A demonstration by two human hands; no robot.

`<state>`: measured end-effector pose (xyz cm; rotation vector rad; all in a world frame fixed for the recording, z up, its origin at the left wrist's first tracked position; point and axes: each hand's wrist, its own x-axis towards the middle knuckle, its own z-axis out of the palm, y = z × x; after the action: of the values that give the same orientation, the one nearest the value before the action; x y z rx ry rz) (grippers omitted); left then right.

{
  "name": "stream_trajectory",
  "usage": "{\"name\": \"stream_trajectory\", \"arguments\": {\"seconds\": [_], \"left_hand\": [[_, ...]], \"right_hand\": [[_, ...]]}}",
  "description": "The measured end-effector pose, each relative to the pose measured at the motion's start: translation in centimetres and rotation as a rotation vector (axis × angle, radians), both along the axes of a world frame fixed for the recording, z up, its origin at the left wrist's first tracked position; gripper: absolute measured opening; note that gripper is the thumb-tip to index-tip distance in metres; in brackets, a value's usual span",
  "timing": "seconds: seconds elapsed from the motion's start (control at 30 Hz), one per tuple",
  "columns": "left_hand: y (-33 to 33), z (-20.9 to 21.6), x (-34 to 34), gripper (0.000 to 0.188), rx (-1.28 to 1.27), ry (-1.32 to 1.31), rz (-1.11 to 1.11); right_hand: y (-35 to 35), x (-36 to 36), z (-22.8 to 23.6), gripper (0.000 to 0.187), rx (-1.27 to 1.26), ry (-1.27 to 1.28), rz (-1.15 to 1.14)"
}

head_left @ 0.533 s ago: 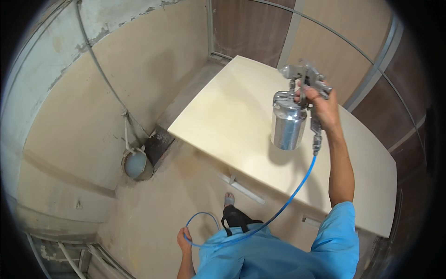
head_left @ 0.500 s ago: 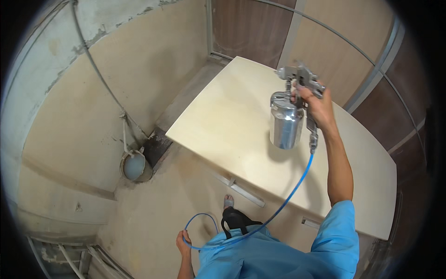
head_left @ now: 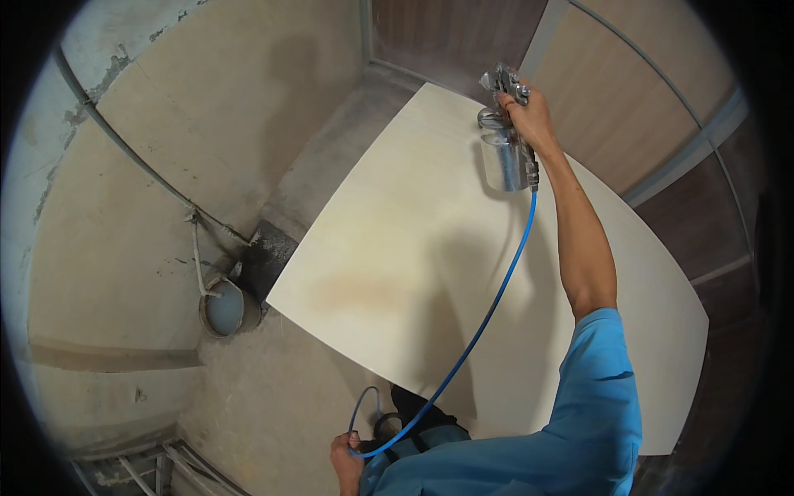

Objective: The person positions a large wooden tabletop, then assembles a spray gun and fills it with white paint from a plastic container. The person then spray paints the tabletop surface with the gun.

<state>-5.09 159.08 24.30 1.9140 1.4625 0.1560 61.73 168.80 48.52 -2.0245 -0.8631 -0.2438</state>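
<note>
My right hand (head_left: 529, 112) is closed around the grip of a metal spray gun (head_left: 501, 87), near the far edge of a large cream-coloured panel (head_left: 372, 240). A silver paint cup (head_left: 501, 157) hangs under the gun. From the bottom of the grip a blue air hose (head_left: 488, 318) curves down across the panel toward my body. Low at the left, by my waist, my left hand (head_left: 347, 459) is closed on a loop of that hose. Whether the trigger is pressed cannot be made out.
A bucket of cloudy liquid (head_left: 223, 310) stands on the floor at left, with a dark patch (head_left: 269, 252) beside it. A pipe (head_left: 124, 153) runs down the left wall (head_left: 165, 140). Tall brown and beige panels (head_left: 463, 37) rise behind the far edge.
My right hand has carried the spray gun farther away and slightly left, to the panel's far edge. My body has leaned closer over the panel. The left hand still grips the hose.
</note>
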Motion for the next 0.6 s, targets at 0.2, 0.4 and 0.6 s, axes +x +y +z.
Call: {"name": "stream_trajectory", "arguments": {"seconds": [0.2, 0.4, 0.6], "left_hand": [[1.0, 0.3, 2.2, 0.027, -0.045, -0.03, -0.033], [1.8, -0.2, 1.2, 0.035, -0.027, -0.046, -0.061], [3.8, -1.3, -3.3, 0.035, -0.057, -0.06, -0.012]], "right_hand": [[2.6, 2.1, -0.6, 0.049, -0.033, 0.067, -0.015], [2.5, -2.0, 0.9, 0.048, -0.072, 0.141, 0.04], [0.1, -12.6, 2.8, 0.017, -0.133, 0.217, 0.253]]}}
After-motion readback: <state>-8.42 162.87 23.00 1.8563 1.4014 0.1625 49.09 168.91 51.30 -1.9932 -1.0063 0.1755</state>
